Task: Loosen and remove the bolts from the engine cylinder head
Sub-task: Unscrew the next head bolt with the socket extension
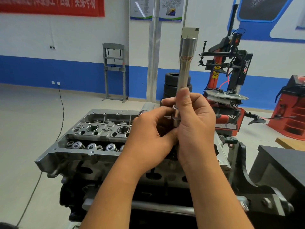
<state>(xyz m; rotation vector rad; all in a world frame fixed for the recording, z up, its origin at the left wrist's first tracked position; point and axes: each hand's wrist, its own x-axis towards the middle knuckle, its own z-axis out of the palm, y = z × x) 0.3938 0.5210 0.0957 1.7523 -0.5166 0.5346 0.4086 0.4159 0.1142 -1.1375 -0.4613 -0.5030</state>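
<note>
Both hands, the left hand (148,129) and right hand (193,128), pinch the long socket tool (183,75) with curled fingers above the cylinder head (92,138), probably readying it to fit onto a bolt next.

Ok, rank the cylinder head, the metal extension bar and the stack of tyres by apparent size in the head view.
1. cylinder head, the largest
2. metal extension bar, held upright near the camera, so it looks bigger than it is
3. stack of tyres, far back and partly hidden

"power" on black column of tyre changer (245,66); "ody" on its red base; banner (49,5) characters unreadable.
</note>
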